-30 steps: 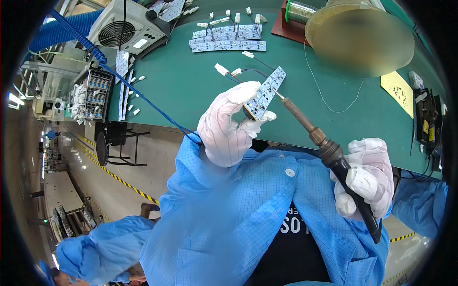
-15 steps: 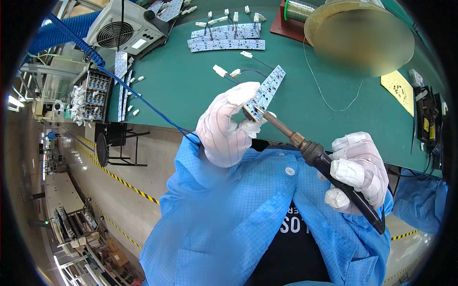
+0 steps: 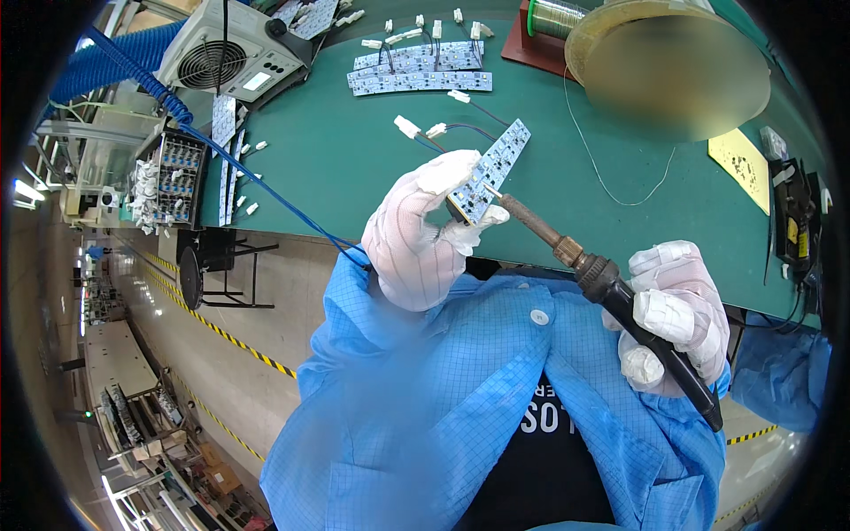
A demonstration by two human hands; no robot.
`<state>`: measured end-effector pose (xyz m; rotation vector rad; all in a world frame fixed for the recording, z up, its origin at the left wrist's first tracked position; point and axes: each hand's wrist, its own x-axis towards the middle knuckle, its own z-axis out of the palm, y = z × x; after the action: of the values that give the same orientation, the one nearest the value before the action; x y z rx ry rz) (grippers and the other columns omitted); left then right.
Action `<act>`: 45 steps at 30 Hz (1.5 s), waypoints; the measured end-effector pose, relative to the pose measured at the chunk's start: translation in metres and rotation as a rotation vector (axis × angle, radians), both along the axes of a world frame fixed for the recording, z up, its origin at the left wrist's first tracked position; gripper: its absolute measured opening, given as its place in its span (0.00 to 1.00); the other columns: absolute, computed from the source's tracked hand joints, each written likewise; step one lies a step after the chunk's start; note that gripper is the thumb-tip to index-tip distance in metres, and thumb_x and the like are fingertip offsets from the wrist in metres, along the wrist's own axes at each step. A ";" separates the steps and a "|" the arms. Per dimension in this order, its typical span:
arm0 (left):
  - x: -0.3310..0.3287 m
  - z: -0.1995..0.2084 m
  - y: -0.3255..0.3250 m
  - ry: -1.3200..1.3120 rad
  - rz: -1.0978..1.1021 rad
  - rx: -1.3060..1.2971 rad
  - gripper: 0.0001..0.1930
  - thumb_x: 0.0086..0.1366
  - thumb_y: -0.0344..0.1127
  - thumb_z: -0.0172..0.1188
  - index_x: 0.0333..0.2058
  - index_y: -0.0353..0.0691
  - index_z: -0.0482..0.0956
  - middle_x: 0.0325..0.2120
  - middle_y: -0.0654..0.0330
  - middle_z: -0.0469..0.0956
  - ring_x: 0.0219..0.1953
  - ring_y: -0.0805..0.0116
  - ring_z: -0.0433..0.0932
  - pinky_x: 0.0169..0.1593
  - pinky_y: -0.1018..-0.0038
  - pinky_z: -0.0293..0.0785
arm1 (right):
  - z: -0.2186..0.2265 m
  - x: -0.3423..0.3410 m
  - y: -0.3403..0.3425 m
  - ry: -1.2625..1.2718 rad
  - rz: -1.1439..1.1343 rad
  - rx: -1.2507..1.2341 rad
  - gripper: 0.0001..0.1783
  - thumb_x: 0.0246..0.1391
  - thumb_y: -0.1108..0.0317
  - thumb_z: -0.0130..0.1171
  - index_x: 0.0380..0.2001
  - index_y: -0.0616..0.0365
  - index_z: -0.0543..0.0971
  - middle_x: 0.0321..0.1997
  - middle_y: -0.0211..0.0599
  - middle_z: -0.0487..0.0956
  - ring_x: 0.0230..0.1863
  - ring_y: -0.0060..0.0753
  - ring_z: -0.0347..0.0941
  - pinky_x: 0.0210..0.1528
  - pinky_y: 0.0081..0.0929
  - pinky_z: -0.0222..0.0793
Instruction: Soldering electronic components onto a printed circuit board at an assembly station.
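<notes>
Gloved in white with taped fingertips, my left hand [image 3: 421,232] pinches the lower end of a narrow circuit board [image 3: 498,166], which is held tilted above the table's front edge. Short wires with white connectors [image 3: 407,127] trail from the board toward the far left. My right hand [image 3: 677,319], in the same kind of glove, is closed round the black handle of a soldering iron [image 3: 611,292]. The iron points up and left, its thin tip at the board's face near its right edge. Whether the tip touches the board I cannot tell.
More circuit boards [image 3: 421,83] with connectors lie at the back of the green table [image 3: 354,133]. A white fan unit [image 3: 235,53] stands back left, near a blue cable [image 3: 292,205]. A solder wire spool [image 3: 556,19] and a large round object [image 3: 677,80] occupy the back right.
My right hand and the soldering iron have shifted slightly right. The iron's tip has moved up and right along the board. My left hand and the board have barely moved.
</notes>
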<state>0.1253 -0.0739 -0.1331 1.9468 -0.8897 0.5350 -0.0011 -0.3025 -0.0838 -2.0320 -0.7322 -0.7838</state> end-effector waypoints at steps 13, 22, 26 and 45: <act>-0.001 0.008 0.004 0.620 -0.503 -0.782 0.23 0.52 0.23 0.66 0.45 0.31 0.66 0.44 0.46 0.76 0.47 0.56 0.78 0.52 0.64 0.75 | -0.005 -0.005 -0.014 0.120 0.152 0.105 0.28 0.46 0.58 0.67 0.51 0.51 0.73 0.38 0.47 0.78 0.39 0.48 0.74 0.49 0.48 0.68; 0.002 0.005 0.008 0.555 -0.614 -0.705 0.22 0.53 0.24 0.66 0.46 0.32 0.68 0.44 0.46 0.76 0.48 0.56 0.78 0.53 0.64 0.75 | -0.011 -0.003 -0.009 0.085 0.144 0.101 0.24 0.45 0.55 0.67 0.46 0.49 0.77 0.39 0.43 0.77 0.38 0.44 0.74 0.49 0.51 0.67; -0.004 0.006 0.006 0.700 -0.663 -0.823 0.22 0.52 0.22 0.64 0.47 0.31 0.68 0.44 0.46 0.76 0.48 0.55 0.78 0.53 0.62 0.75 | -0.013 0.002 0.002 0.074 0.111 0.241 0.19 0.52 0.53 0.63 0.43 0.50 0.76 0.26 0.33 0.77 0.32 0.36 0.73 0.45 0.42 0.68; -0.006 0.003 0.012 0.928 -0.809 -0.726 0.27 0.57 0.35 0.66 0.54 0.34 0.68 0.47 0.44 0.74 0.49 0.44 0.76 0.51 0.47 0.76 | -0.022 0.002 0.023 0.242 0.100 0.738 0.21 0.53 0.54 0.64 0.40 0.61 0.79 0.21 0.41 0.77 0.27 0.33 0.74 0.45 0.36 0.69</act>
<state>0.1193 -0.0619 -0.1301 0.8537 -0.6356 -0.4633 0.0010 -0.2798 -0.1055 -1.3735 -0.3275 -0.6128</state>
